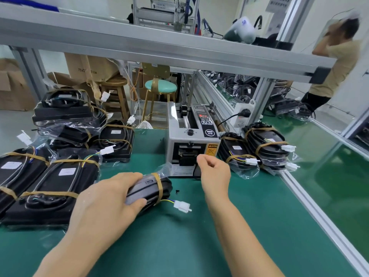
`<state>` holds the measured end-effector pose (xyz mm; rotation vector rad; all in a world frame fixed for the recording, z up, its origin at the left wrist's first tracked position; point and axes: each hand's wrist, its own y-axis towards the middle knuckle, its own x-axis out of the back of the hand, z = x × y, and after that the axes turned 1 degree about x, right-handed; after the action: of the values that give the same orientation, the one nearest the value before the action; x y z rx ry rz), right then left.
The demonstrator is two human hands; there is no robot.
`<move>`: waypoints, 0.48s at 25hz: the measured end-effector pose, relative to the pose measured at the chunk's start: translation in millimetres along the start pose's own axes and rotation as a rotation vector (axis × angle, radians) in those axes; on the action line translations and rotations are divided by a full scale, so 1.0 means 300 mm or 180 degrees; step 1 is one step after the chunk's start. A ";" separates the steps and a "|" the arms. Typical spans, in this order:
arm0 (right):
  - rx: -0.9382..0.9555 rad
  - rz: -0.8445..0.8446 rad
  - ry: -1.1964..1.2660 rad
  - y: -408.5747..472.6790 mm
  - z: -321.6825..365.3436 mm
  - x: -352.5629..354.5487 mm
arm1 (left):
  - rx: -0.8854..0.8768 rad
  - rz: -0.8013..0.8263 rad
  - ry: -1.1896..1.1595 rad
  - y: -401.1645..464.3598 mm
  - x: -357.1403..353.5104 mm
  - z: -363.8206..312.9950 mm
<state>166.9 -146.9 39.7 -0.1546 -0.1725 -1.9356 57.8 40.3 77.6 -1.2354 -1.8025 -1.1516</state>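
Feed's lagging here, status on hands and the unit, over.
Left hand grips bagged black unit. Right hand curled at tape dispenser outlet, tape unseen. Small black piece lies beside unit.

We have bare green mat (pixel 179 246) across the lower middle and lower right of the frame. Stacked bagged units (pixel 60 176) wall off the left, the tape dispenser (pixel 191 140) blocks the centre, and more units (pixel 267 140) crowd its right. The wrapped unit (pixel 147 188) in our left hand (pixel 103 202), its white connector (pixel 182 206) and a black screw (pixel 177 191) lie mid-frame. An aluminium rail (pixel 319 216) bounds the right.
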 end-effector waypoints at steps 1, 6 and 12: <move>-0.0037 -0.0032 0.0016 0.004 0.006 -0.012 | 0.0029 0.0034 0.0025 -0.002 0.003 -0.005; -0.0334 -0.0262 0.0160 0.025 0.034 -0.063 | 0.0035 0.0099 -0.0131 -0.015 0.012 -0.012; -0.1043 -0.0459 0.0849 0.027 0.089 -0.099 | -0.0061 0.0013 -0.0069 -0.017 0.004 -0.003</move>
<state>186.0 -117.5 60.5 -0.1005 0.3198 -2.0960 52.6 38.9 77.6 -1.2665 -1.8078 -1.1599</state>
